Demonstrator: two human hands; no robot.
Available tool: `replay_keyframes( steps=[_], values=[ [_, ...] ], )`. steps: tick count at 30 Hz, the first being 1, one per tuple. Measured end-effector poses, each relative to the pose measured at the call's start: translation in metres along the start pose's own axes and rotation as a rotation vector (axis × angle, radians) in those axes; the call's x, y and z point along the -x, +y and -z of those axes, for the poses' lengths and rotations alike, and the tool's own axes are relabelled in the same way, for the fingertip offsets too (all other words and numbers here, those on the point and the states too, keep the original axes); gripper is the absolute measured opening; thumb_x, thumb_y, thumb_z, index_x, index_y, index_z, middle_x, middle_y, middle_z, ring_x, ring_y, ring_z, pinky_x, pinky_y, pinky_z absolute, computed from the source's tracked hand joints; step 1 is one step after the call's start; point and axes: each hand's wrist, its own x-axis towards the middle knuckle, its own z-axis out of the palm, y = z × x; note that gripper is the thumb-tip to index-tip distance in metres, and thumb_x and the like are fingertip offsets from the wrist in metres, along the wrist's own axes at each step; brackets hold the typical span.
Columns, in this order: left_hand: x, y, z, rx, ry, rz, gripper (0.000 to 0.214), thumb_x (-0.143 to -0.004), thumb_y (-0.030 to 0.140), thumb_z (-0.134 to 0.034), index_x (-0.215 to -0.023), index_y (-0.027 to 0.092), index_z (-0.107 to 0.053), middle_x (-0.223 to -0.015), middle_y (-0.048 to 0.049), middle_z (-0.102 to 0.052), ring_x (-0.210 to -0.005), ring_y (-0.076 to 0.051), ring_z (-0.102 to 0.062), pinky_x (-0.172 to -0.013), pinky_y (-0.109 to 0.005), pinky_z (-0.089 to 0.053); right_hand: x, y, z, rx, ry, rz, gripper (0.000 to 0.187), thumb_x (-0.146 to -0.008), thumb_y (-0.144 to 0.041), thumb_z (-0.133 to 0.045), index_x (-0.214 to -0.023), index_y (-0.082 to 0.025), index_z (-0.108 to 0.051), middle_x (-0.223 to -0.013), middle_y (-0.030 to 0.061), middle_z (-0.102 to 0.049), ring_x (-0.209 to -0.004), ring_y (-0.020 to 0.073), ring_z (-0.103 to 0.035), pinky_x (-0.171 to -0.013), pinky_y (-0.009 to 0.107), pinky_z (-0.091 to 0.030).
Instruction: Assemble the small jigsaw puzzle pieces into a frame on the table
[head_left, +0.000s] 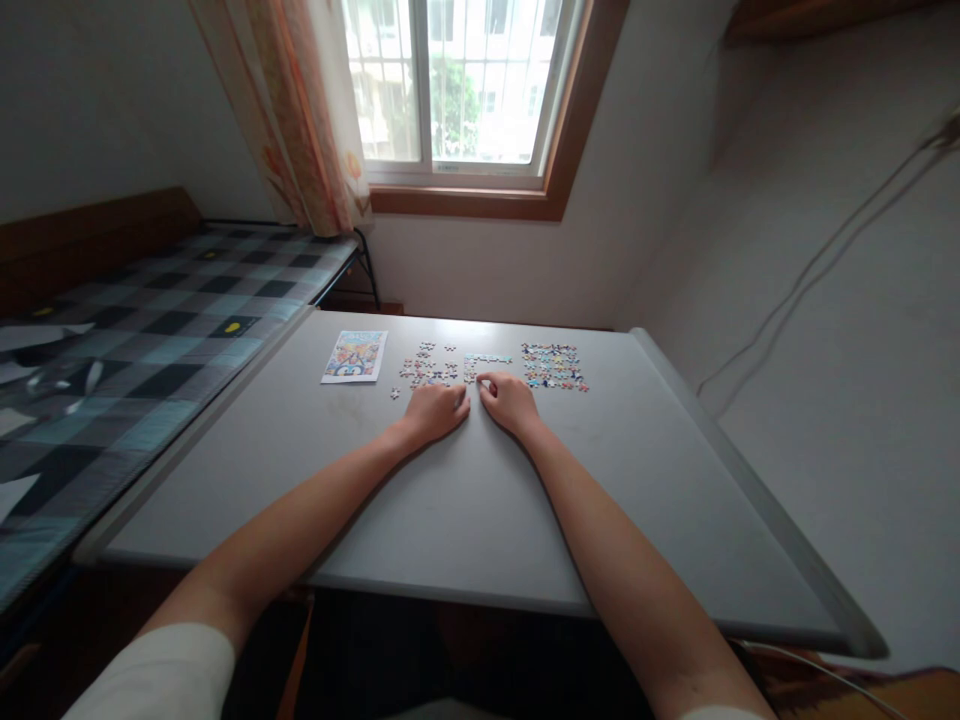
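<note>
- Work surface: light gray table [300, 480], placed below the window [480, 85] and beside the bed [247, 290] with its checked cover
- Partly assembled puzzle [491, 358]: lies flat toward the far side of the table, ahead of both hands, between two groups of loose pieces
- Left hand [438, 412]: rests on the table at the near edge of the left loose pieces [429, 370]; fingers curled inward, with the grip partly hidden, so whether a piece is held cannot be told
- Right hand [510, 402]: rests on the table, index fingertip at the lower left part of the assembly; thumb and index finger stand close together, and whether they pinch a piece cannot be told
- Right loose pieces [553, 366]: spread in rough rows beyond and to the right of the right hand
- Single piece [395, 393]: lies apart, left of the left hand
- Printed picture sheet [355, 357]: lies flat, left of all pieces
</note>
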Motion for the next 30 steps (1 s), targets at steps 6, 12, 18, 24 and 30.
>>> replay_keyframes(
  steps=[6, 12, 18, 24, 30],
  values=[
    [0.0034, 0.0062, 0.0031, -0.019, -0.02, -0.088, 0.041, -0.092, 0.042, -0.033, -0.1, 0.02, -0.067, -0.082, -0.0099, -0.07, -0.074, -0.023, -0.065, -0.068, -0.031, -0.043, 0.0002, -0.0015, 0.0017, 0.015, -0.027, -0.012, 0.027, -0.087, -0.028, -0.049, -0.105, -0.024, -0.068, -0.084, 0.0029, -0.067, -0.076, 0.0157, -0.058, -0.07, 0.025, -0.039],
    [0.0027, 0.0039, 0.0012, 0.003, 0.004, -0.084, 0.04, -0.091, 0.043, -0.035, -0.099, 0.022, -0.068, -0.08, -0.0085, -0.07, -0.074, -0.023, -0.065, -0.066, -0.03, -0.043, 0.0003, -0.001, 0.0013, 0.013, -0.02, -0.009, 0.027, -0.086, -0.028, -0.048, -0.105, -0.025, -0.068, -0.085, 0.0028, -0.067, -0.076, 0.0161, -0.057, -0.07, 0.026, -0.038],
    [0.0023, 0.0029, 0.0022, 0.031, -0.004, -0.059, 0.039, -0.09, 0.044, -0.037, -0.1, 0.024, -0.069, -0.079, -0.0073, -0.07, -0.076, -0.022, -0.065, -0.067, -0.029, -0.042, -0.0001, -0.001, 0.0008, 0.013, -0.029, -0.018, 0.027, -0.086, -0.028, -0.049, -0.105, -0.024, -0.068, -0.085, 0.0027, -0.067, -0.078, 0.016, -0.058, -0.072, 0.026, -0.039],
    [0.0024, 0.0032, 0.0038, 0.038, 0.0, -0.07, 0.039, -0.09, 0.044, -0.036, -0.101, 0.025, -0.069, -0.079, -0.007, -0.07, -0.075, -0.023, -0.065, -0.067, -0.03, -0.043, 0.0001, -0.001, 0.0013, 0.01, -0.026, -0.014, 0.027, -0.086, -0.028, -0.049, -0.105, -0.024, -0.068, -0.087, 0.0031, -0.067, -0.078, 0.0159, -0.058, -0.072, 0.025, -0.039],
    [0.003, 0.004, 0.0055, 0.058, -0.014, -0.054, 0.038, -0.09, 0.043, -0.038, -0.101, 0.025, -0.069, -0.08, -0.0073, -0.07, -0.077, -0.023, -0.065, -0.069, -0.03, -0.043, 0.0003, -0.002, 0.0028, 0.01, -0.034, -0.023, 0.028, -0.086, -0.027, -0.048, -0.106, -0.024, -0.068, -0.087, 0.0035, -0.067, -0.077, 0.0159, -0.058, -0.072, 0.025, -0.039]
  ],
)
